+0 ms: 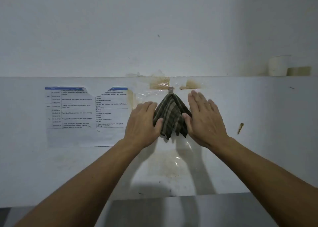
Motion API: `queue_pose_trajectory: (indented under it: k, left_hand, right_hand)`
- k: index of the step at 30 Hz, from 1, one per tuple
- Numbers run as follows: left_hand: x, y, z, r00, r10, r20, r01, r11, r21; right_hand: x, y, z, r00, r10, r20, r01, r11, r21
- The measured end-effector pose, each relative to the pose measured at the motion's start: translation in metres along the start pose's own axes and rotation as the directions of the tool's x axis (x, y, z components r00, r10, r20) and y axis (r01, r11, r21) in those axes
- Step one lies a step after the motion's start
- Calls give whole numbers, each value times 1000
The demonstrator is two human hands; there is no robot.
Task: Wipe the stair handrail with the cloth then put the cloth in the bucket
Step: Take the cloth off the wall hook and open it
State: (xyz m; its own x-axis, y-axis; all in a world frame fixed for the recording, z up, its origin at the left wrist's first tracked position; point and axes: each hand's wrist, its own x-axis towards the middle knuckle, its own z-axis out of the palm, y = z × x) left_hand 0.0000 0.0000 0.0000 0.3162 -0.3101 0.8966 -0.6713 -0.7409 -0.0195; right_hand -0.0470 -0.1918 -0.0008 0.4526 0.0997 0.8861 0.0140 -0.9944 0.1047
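Observation:
A dark striped cloth [171, 116] hangs folded in a point from a small metal hook [170, 89] on the white wall. My left hand [143, 123] rests against the cloth's left edge, thumb pressing on its lower left side. My right hand [205, 120] lies flat against the cloth's right edge, fingers spread and pointing up, thumb touching the fabric. Neither hand has closed around the cloth. No handrail and no bucket are in view.
A printed schedule sheet [86, 113] is stuck to the wall at the left. A ledge [68, 76] runs across the wall above the hook; a white cup [277, 65] and a tape roll [299, 71] stand on it at the right. Clear tape and stains surround the hook.

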Motion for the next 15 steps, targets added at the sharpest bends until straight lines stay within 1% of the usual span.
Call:
queue_pose_trajectory:
  k: [2, 3, 6, 9, 12, 15]
  left_hand:
    - [2, 2, 6, 997, -68, 37, 71, 993, -93]
    - [4, 1, 10, 995, -84, 47, 89, 991, -104]
    - [14, 1, 20, 983, -154, 100, 165, 980, -112]
    - [24, 1, 27, 966, -235, 110, 245, 966, -85]
    - [32, 3, 31, 947, -313, 79, 318, 946, -67]
    - [40, 2, 22, 930, -368, 1, 368, 929, -41]
  right_hand:
    - [0, 3, 7, 1000, -6, 2, 6, 999, 39]
    - [0, 5, 12, 1000, -9, 9, 8, 999, 47]
    - [8, 9, 23, 996, 22, 86, -27, 998, 56]
    - [19, 12, 30, 988, 59, 140, -68, 996, 62]
    - [29, 16, 34, 982, 112, 150, -131, 984, 123]
    - [42, 27, 29, 986, 153, 71, -165, 967, 194]
